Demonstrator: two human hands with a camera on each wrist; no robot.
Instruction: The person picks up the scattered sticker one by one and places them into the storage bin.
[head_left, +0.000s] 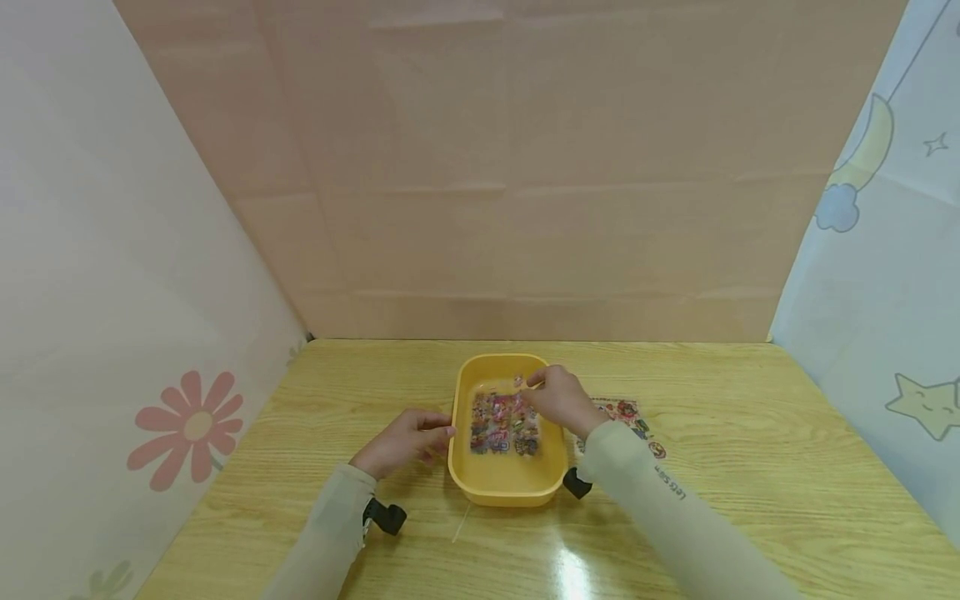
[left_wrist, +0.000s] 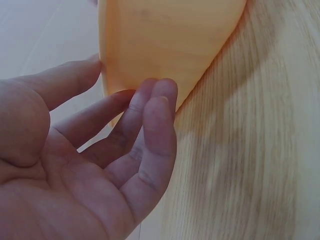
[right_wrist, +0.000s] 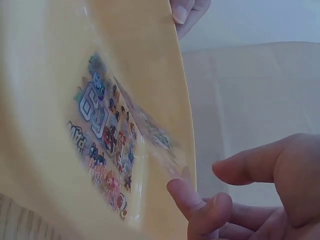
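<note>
A yellow plastic tub (head_left: 510,487) stands on the table, with clear sheets printed with small colourful cartoon pictures (head_left: 491,429) inside it. My left hand (head_left: 401,442) is at the tub's left side. Its thumb and index finger pinch the rim in the left wrist view, while the other fingers curve loosely below. Over the tub's far right part is my right hand (head_left: 562,400), fingers bent down inside. In the right wrist view, a clear strip (right_wrist: 150,125) slants up from the printed sheet (right_wrist: 102,135) to the fingertips (right_wrist: 181,192); the thumb is apart from them.
Another printed clear sheet (head_left: 626,412) lies on the table right of the tub, partly hidden by the right forearm. The wooden table (head_left: 720,417) ends at a beige backdrop (head_left: 525,208). Decorated white panels (head_left: 195,317) border both sides. Black wrist cameras (head_left: 388,518) sit on both wrists.
</note>
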